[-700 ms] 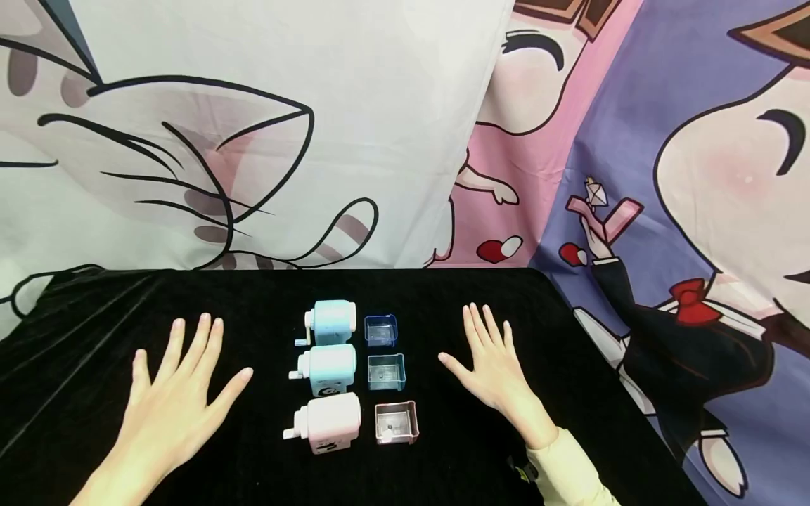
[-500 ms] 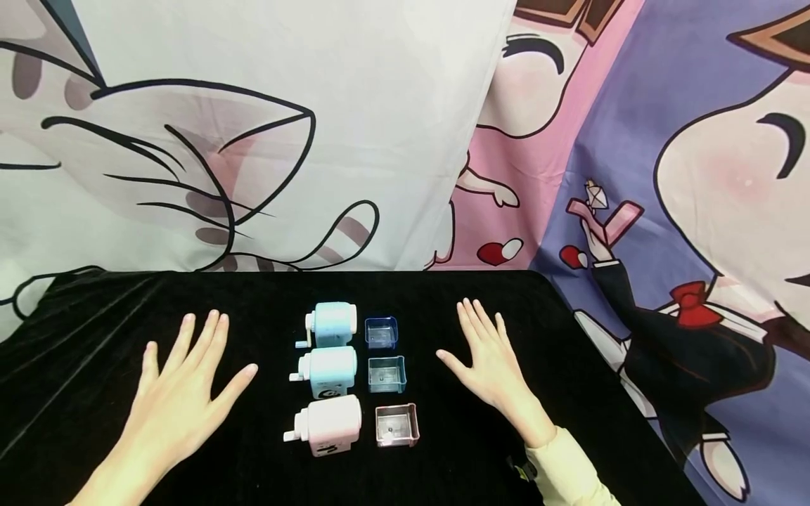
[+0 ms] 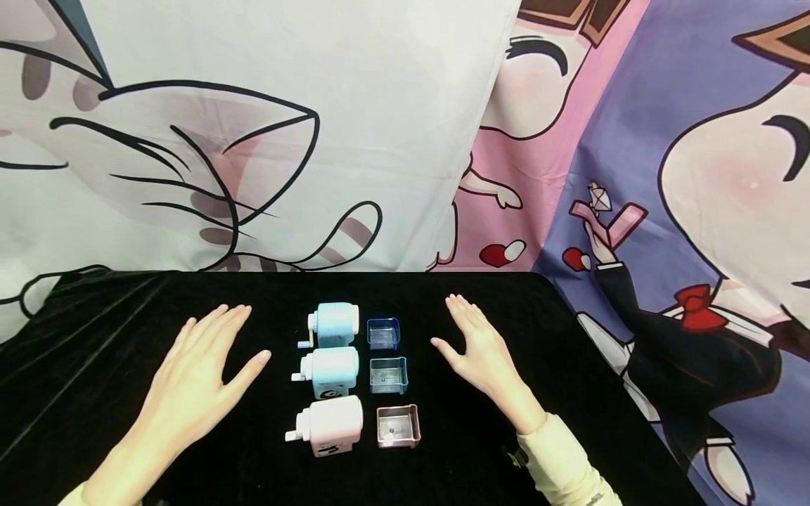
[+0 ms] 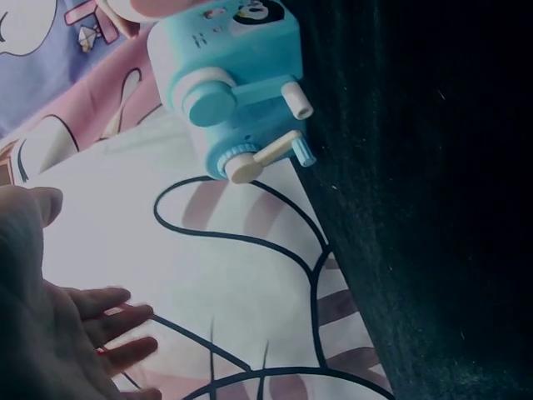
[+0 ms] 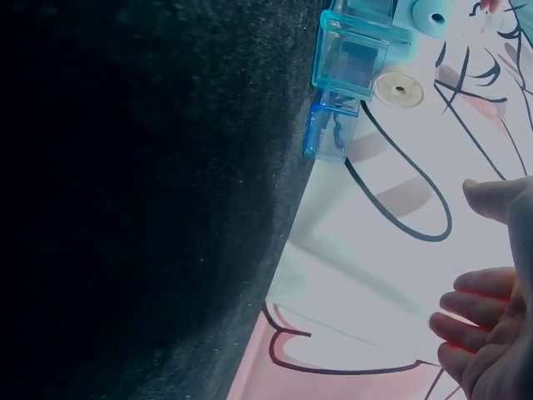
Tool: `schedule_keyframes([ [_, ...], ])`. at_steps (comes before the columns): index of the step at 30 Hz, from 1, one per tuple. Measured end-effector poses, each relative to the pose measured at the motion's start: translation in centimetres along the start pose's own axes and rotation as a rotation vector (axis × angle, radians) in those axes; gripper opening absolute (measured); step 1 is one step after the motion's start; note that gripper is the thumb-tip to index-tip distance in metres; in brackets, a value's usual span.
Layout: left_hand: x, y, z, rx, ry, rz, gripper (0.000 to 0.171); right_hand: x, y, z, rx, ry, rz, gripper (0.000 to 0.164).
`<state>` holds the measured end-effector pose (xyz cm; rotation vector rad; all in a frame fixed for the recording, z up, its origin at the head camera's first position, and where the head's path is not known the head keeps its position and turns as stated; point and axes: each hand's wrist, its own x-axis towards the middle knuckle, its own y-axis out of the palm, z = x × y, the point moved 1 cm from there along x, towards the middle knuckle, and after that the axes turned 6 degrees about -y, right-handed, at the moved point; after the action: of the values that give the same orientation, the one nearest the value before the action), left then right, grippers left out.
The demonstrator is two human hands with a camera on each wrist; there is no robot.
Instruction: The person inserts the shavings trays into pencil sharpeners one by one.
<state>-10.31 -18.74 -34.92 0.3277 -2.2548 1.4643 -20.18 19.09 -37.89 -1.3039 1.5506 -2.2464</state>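
Observation:
Three hand-crank pencil sharpeners stand in a column: a blue one (image 3: 337,325) at the back, a light blue one (image 3: 335,367) in the middle, a pink one (image 3: 335,422) in front. Their cranks point left. To the right of each lies a clear shavings drawer: dark blue (image 3: 383,334), teal (image 3: 389,377) and pinkish (image 3: 398,427). My left hand (image 3: 193,393) is left of the sharpeners, fingers extended, holding nothing. On the other side, my right hand (image 3: 477,355) is right of the drawers, also with extended fingers and nothing held. The left wrist view shows the light blue sharpener's crank (image 4: 250,98) closely.
A black cloth (image 3: 285,478) covers the table, whose back edge meets a hanging cartoon-printed curtain (image 3: 405,140). A small dark object with a yellow-green mark (image 3: 517,457) lies beside the right sleeve (image 3: 563,457).
My left hand has moved right, towards the sharpeners, and its spread fingers have drawn together. My right hand has shifted slightly left, its fingers closer together too. Sharpeners and drawers keep their places.

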Motion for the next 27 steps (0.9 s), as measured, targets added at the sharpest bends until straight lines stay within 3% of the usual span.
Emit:
schedule_keyframes([
  [7,0.7,0.6,0.5,-0.077,0.013,-0.012,0.061,0.9,0.1,0.4,0.007,-0.007,-0.014,0.061],
  [12,1.1,0.7,0.6,-0.095,0.003,-0.01,0.059,1.3,0.2,0.4,0.019,-0.033,-0.042,0.06],
  [27,2.8,1.5,0.4,-0.128,0.066,-0.052,0.048,2.5,1.0,0.7,0.045,-0.069,-0.057,0.054],
])
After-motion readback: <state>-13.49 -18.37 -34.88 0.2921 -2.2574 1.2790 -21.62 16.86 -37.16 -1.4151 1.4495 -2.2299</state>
